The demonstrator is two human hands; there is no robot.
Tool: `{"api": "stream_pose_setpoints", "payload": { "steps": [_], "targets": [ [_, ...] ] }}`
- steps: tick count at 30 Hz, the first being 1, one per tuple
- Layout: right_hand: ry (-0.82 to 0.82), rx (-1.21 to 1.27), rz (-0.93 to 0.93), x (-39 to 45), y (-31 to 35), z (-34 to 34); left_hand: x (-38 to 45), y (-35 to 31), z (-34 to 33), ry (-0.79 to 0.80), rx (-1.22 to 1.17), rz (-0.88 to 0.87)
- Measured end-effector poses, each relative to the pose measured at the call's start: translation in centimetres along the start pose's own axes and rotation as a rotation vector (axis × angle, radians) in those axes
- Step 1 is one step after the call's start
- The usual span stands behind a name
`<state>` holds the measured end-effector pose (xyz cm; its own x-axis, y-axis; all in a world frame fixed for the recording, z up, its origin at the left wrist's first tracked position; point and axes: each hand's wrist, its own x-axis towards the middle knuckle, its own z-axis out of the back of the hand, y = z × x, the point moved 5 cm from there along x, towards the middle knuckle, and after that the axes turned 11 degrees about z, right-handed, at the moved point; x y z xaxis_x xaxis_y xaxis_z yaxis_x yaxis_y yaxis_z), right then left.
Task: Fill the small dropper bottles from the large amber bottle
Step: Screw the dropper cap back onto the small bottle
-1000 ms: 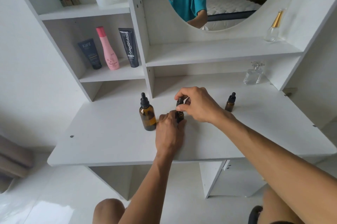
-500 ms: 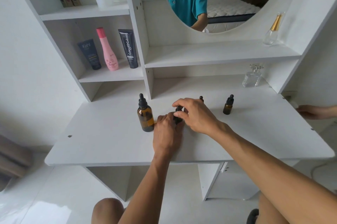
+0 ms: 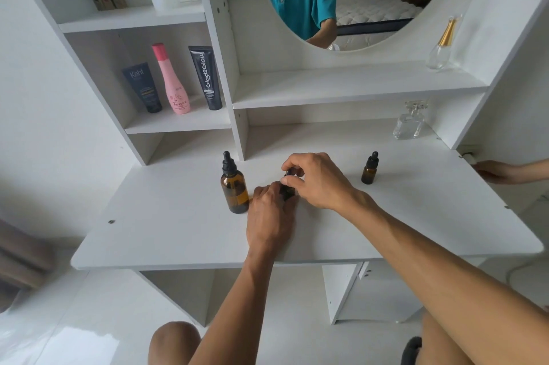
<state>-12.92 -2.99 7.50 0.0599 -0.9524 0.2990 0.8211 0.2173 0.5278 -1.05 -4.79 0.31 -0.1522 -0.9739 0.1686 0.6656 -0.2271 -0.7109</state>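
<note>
Our left hand (image 3: 271, 210) and right hand (image 3: 315, 179) pinch a small dropper bottle (image 3: 287, 186), mostly hidden. We see the large amber bottle (image 3: 234, 188) beside them on the white vanity table (image 3: 178, 234).

amber large bottle (image 3: 234, 191), black dropper cap (image 3: 228, 164), white table (image 3: 178, 231)

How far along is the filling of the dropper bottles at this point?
Nothing looks filled yet. The large amber bottle stands capped on the tabletop. The left hand grips a small bottle while the right hand pinches its cap. The other small dropper bottle stands capped and untouched.
</note>
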Motion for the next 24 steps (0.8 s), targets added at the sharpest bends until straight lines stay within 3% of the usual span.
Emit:
{"api": "stream_pose_setpoints", "payload": {
  "steps": [24],
  "targets": [
    [-0.01, 0.06, -0.033, -0.1, -0.32, -0.14, -0.06, -0.09, -0.04, 0.009, 0.004, 0.003]
  ]
}}
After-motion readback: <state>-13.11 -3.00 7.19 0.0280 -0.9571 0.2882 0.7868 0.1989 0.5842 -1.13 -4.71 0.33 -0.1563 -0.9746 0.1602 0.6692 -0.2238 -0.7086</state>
